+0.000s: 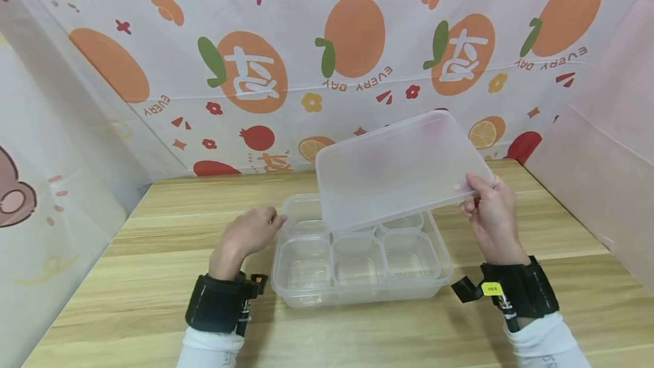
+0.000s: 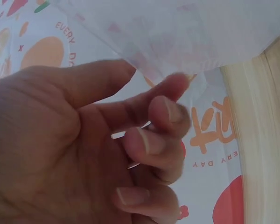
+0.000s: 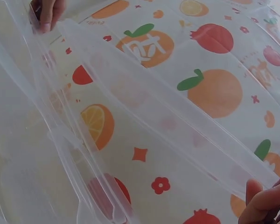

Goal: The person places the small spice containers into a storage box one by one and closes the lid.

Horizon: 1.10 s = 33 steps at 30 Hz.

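My right hand (image 1: 493,214) pinches the right corner of a translucent plastic lid (image 1: 393,172), thumb on top. The lid is tilted above a clear plastic box (image 1: 365,294) on the table and hides part of its back. Inside the box stand several clear square cups (image 1: 309,263). Beside the box's back left corner is my left hand (image 1: 250,234), its fingers loosely bent. In the left wrist view, the left hand (image 2: 126,121) has thumb and forefinger apart near a clear plastic corner (image 2: 177,42). The right wrist view shows the raised lid (image 3: 172,121) and right fingertips (image 3: 259,205).
The box stands on a light wood-grain table (image 1: 153,254). A white cloth with printed fruit (image 1: 352,95) hangs behind the table's back edge. Pale cloths hang at the left (image 1: 66,129) and right (image 1: 603,146). Black straps with small cameras are on both wrists.
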{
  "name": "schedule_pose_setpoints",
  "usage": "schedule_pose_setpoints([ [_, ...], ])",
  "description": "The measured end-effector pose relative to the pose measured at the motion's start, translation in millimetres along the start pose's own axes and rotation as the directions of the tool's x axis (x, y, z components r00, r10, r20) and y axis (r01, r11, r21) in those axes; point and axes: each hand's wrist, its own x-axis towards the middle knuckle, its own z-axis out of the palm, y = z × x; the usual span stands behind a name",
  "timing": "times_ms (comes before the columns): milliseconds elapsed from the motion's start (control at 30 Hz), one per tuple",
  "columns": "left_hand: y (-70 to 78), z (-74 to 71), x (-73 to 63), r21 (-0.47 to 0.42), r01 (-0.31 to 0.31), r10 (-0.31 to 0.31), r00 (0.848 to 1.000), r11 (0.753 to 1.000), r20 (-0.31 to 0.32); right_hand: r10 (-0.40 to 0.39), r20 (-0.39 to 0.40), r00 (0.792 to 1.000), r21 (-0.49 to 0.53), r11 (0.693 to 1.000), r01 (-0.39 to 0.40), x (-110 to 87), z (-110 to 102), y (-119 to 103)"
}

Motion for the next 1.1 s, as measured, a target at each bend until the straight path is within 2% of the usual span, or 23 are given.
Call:
schedule_pose_setpoints([
  [133,2.1,-0.4,0.5,-0.028,0.008,-0.011,0.995,1.000,-0.099,-0.010,0.020,1.000,0.003,1.000,0.010,-0.2,1.1,1.9],
  [233,4.7,-1.0,0.6,-0.067,-0.023,0.011,0.985,0.997,-0.173,-0.002,0.023,1.000,-0.011,1.000,0.002,-0.8,3.3,2.9],
  [300,7.0,-1.3,0.9,-0.105,-0.046,0.025,0.980,0.993,-0.197,0.009,0.024,1.000,-0.021,1.000,-0.008,-1.3,5.4,3.7],
  [433,9.8,-1.3,2.5,-0.158,-0.081,0.047,0.977,0.984,-0.208,0.036,0.037,0.999,-0.052,0.998,-0.034,-2.7,8.9,6.3],
  [567,11.0,-1.2,4.2,-0.174,-0.104,0.068,0.976,0.979,-0.205,0.056,0.064,0.996,-0.057,0.997,-0.052,-3.0,11.7,8.4],
  [833,11.3,-2.2,5.7,-0.230,-0.123,0.082,0.980,0.965,-0.179,0.089,0.107,0.990,-0.067,0.994,-0.082,-5.4,15.8,10.0],
  [1100,11.4,-3.4,5.2,-0.268,-0.155,0.107,0.977,0.951,-0.184,0.107,0.144,0.984,-0.114,0.989,-0.091,-6.6,18.0,11.2],
])
